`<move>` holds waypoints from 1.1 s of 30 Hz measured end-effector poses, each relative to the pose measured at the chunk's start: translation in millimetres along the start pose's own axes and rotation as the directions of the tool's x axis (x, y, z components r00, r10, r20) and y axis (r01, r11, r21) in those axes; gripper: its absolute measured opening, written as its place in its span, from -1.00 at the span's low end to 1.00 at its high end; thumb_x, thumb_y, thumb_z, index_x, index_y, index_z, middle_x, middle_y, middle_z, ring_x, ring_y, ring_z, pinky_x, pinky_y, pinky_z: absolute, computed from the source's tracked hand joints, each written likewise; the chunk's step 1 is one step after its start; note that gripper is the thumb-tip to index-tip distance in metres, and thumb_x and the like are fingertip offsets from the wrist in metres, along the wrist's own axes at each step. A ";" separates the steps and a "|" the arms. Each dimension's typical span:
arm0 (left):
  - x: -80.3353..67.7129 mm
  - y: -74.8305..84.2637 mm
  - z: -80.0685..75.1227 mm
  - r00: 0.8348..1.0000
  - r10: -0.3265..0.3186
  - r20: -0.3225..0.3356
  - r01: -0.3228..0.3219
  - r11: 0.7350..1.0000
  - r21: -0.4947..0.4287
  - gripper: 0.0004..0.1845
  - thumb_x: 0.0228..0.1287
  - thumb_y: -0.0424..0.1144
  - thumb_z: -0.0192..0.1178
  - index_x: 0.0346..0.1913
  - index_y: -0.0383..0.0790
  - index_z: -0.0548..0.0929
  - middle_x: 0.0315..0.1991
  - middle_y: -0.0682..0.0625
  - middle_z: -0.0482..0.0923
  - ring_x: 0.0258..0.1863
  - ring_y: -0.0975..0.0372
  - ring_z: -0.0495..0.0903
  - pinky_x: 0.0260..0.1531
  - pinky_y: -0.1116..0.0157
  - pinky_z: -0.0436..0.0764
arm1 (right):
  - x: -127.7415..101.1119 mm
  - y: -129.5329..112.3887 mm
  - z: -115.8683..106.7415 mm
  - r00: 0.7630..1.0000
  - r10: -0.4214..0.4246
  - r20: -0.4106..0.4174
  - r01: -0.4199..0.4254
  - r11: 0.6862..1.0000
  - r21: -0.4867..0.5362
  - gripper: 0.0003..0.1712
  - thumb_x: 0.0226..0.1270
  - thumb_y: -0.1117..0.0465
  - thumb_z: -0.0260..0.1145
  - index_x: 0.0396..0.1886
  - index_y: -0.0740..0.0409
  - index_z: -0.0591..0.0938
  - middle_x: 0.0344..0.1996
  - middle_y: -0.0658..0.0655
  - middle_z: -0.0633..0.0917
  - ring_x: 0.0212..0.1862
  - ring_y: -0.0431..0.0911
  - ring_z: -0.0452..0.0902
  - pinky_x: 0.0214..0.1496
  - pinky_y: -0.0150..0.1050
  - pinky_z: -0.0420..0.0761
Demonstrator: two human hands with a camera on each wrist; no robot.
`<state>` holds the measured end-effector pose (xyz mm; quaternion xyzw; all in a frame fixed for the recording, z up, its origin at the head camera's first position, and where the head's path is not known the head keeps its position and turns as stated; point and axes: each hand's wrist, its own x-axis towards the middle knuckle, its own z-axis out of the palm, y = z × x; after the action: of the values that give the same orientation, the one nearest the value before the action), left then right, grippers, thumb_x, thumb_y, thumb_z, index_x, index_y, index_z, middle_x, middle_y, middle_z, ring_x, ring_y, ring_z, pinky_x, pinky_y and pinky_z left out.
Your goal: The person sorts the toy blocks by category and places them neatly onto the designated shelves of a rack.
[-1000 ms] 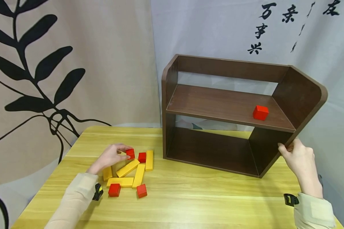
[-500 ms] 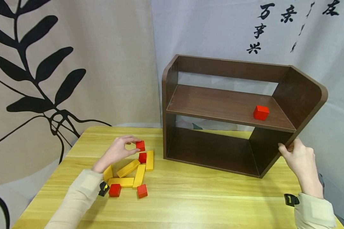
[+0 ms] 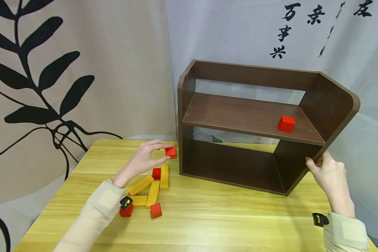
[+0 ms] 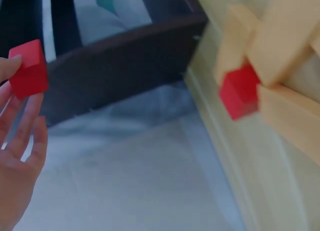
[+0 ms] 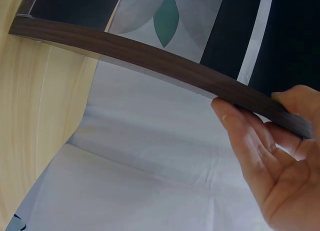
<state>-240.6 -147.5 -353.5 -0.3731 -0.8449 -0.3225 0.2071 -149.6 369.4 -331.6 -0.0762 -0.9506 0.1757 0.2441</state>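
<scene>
My left hand (image 3: 144,160) pinches a red cube (image 3: 171,152) between thumb and fingers, raised above the table just left of the brown shelf (image 3: 236,113). In the left wrist view the same red cube (image 4: 29,69) shows at the fingertips, in front of the shelf's side. With thumb and fingers on either side of the shelf's right side panel, my right hand (image 3: 329,175) grips its front edge; the right wrist view shows this hand (image 5: 280,156) on the panel (image 5: 165,61). Another red cube (image 3: 286,124) sits on the upper board, toward the right.
Several yellow blocks (image 3: 152,194) lie on the wooden table (image 3: 226,224) below my left hand. Among them are a red cube (image 3: 156,173) at the back and another red cube (image 3: 155,210) in front. One more red cube (image 3: 126,210) is partly behind my left wrist.
My left hand has carried the red cube up and to the right, away from the yellow blocks toward the shelf. The right hand and the shelf have stayed put.
</scene>
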 end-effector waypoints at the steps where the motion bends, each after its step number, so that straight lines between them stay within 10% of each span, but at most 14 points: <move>1: 3.2 3.0 0.9 1.000 0.021 -0.013 -0.021 1.000 -0.007 -0.64 0.03 -0.31 0.41 -0.05 -0.27 0.69 -0.08 -0.13 0.70 -0.08 0.05 0.68 -0.02 0.09 0.64 | 0.0 0.0 0.3 1.000 0.002 0.001 -0.002 1.000 0.000 -0.73 0.28 0.16 0.16 -0.37 0.34 0.47 -0.51 0.38 0.64 -0.52 0.23 0.51 -0.59 -0.23 0.30; 33: 115.0 91.1 37.9 0.936 0.280 -0.214 -0.321 0.929 -0.187 -0.67 0.09 -0.34 0.37 -0.04 -0.31 0.68 -0.08 -0.12 0.68 -0.09 0.19 0.66 0.02 0.43 0.59 | 4.9 -3.3 0.3 1.000 0.001 0.016 -0.001 1.000 0.005 -0.72 0.29 0.15 0.15 -0.36 0.35 0.46 -0.52 0.38 0.64 -0.55 0.13 0.48 -0.58 -0.27 0.29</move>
<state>-248.2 -17.0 -276.8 -0.4877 -0.7142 -0.4108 0.2887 -154.2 367.4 -328.4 -0.0747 -0.9520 0.1789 0.2367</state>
